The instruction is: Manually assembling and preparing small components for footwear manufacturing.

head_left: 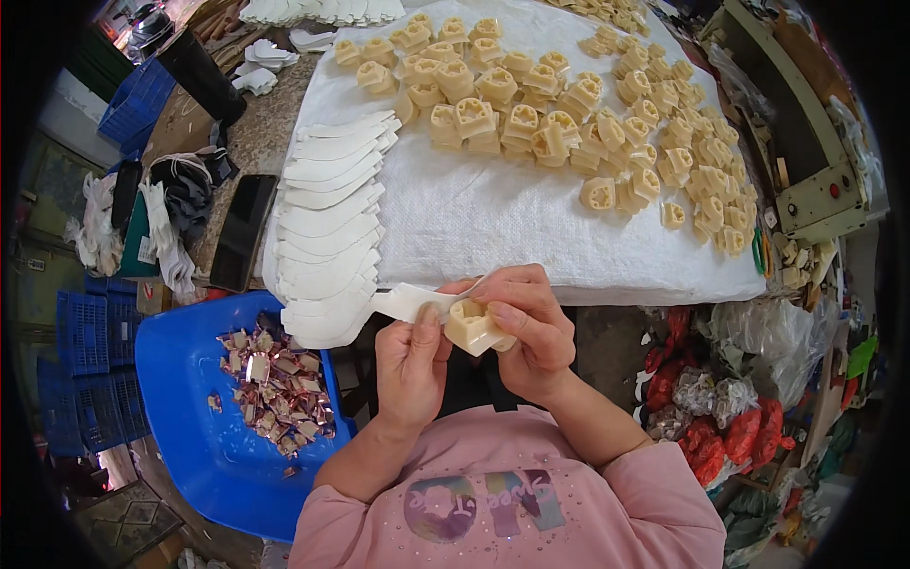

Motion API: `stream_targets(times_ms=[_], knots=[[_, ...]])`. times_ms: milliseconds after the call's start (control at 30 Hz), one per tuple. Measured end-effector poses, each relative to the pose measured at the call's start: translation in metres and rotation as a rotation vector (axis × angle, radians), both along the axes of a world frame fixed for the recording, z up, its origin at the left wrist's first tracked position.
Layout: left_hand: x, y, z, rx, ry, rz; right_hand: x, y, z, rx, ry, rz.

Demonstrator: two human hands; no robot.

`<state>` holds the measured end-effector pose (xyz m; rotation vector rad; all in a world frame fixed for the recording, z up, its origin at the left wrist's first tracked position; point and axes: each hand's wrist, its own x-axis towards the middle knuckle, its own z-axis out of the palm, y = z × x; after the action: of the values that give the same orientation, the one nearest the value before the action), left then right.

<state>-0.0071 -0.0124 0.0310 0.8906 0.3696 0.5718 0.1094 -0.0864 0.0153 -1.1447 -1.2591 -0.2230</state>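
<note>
We take this for a small, cluttered workshop: dozens of near-identical cream moulded pieces (498,87) crowd a white woven sheet (455,228), with white cut-outs (327,220) fanned in an overlapping row beside them. We also see a grey-green machine housing (817,207) with a red button at the right, stacked blue plastic crates (81,332), a blue basin (190,446) of small shiny bits, and red plastic bags (741,438) heaped low down.

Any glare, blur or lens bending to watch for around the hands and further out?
Head view: left hand, right hand and cream hollow piece look fairly sharp, without harsh glare; head view: clear plastic bags at right show bright glints; head view: the gray-green machine frame looks bowed near the rim, and the corners go black.
</note>
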Motion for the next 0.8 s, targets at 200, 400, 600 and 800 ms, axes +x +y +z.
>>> stream_targets(times_ms=[200, 400, 600, 800], knots=[[0.002, -0.002, 0.008, 0.076, 0.058, -0.029, 0.004, 0.000, -0.004, -0.009, 0.016, 0.002], [0.004, -0.010, 0.009, 0.210, 0.110, 0.054, 0.004, 0.001, 0.001, -0.047, -0.077, -0.140], [-0.002, 0.003, -0.004, 0.428, 0.162, 0.075, 0.004, -0.002, -0.001, -0.164, -0.174, -0.241], [-0.007, 0.014, 0.010, 0.772, 0.398, 0.223, 0.007, -0.009, 0.014, -0.277, -0.292, -0.328]])
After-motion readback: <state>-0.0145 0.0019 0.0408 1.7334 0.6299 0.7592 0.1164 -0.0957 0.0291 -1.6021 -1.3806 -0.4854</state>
